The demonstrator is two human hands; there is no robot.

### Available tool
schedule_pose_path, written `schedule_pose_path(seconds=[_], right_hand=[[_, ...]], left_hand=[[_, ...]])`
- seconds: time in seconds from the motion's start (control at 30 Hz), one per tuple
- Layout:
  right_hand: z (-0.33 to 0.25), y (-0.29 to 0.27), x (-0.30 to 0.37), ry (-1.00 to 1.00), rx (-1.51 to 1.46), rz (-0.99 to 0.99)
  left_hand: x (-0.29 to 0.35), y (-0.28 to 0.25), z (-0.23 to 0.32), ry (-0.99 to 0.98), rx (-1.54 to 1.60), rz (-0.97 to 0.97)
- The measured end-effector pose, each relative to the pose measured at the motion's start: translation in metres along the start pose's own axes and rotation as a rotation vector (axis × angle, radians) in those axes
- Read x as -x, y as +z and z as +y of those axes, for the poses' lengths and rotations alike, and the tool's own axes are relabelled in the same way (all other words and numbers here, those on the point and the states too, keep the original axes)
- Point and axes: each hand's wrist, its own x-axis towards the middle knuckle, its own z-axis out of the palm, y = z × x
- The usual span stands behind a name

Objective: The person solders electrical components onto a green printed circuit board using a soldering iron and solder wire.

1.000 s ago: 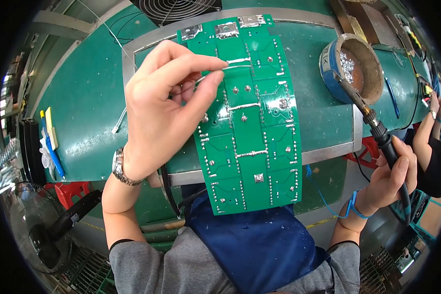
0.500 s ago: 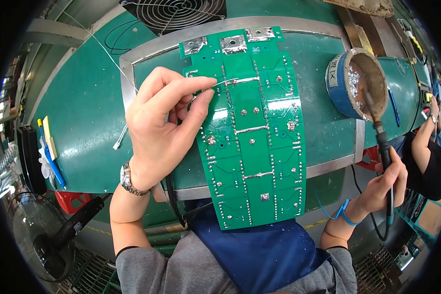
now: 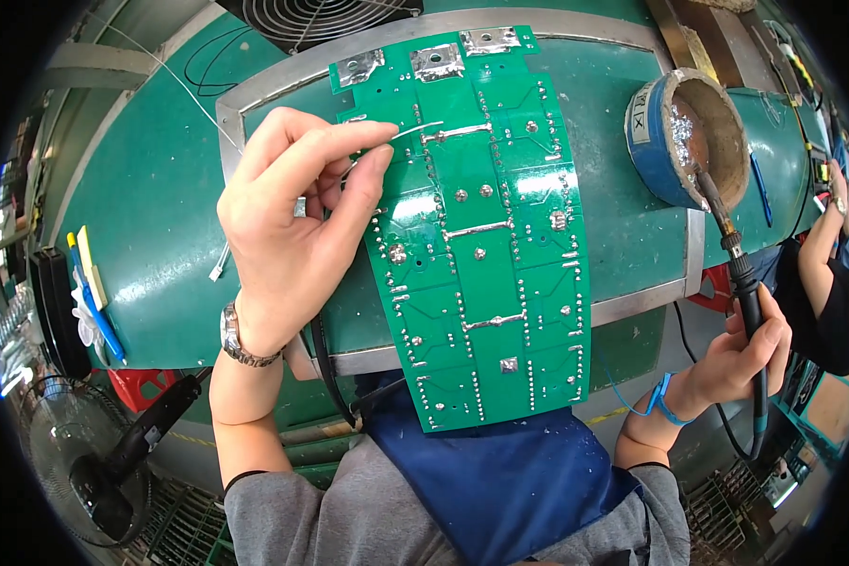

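A long green circuit board (image 3: 486, 283) lies in front of me with its soldered side up, its near end over my blue apron. Between thumb and forefinger my left hand (image 3: 297, 208) pinches a thin solder wire (image 3: 417, 129), whose tip reaches over the board's upper part beside a shiny soldered strip. My right hand (image 3: 747, 354) is closed round the handle of a soldering iron (image 3: 747, 292). The iron's tip is inside a round blue-walled pot (image 3: 643, 156), near silvery solder scraps. Part of the wire is hidden behind my left fingers.
A metal frame (image 3: 632, 302) borders the green work surface. At the far edge stands a black fan (image 3: 321, 19). Pens and a blue tool (image 3: 102, 316) lie at the left, by a floor fan (image 3: 85, 472). Another person's arm (image 3: 821, 236) shows at the far right.
The board appears slightly higher and further left in view, and so does my left hand with the solder wire. The iron's tip has shifted slightly within the pot.
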Motion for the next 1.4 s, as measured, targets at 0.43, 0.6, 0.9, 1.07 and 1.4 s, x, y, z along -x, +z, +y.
schedule_pose_path(seconds=[0.43, 0.6, 0.9, 1.07, 1.4], right_hand=[[-0.004, 0.000, 0.007, 0.008, -0.059, -0.005], [-0.007, 0.003, 0.008, -0.005, -0.060, -0.015], [-0.012, 0.010, 0.009, -0.010, -0.076, -0.027], [-0.016, 0.012, 0.010, -0.007, -0.067, -0.020], [-0.012, 0.005, 0.011, -0.002, -0.054, -0.034]], left_hand=[[-0.010, -0.022, -0.014, -0.049, -0.052, 0.071], [-0.011, -0.028, -0.014, -0.050, -0.095, 0.008], [-0.009, -0.030, -0.013, -0.001, -0.140, -0.016], [-0.008, -0.030, -0.013, 0.016, -0.145, -0.021], [-0.007, -0.029, -0.012, 0.010, -0.150, -0.031]])
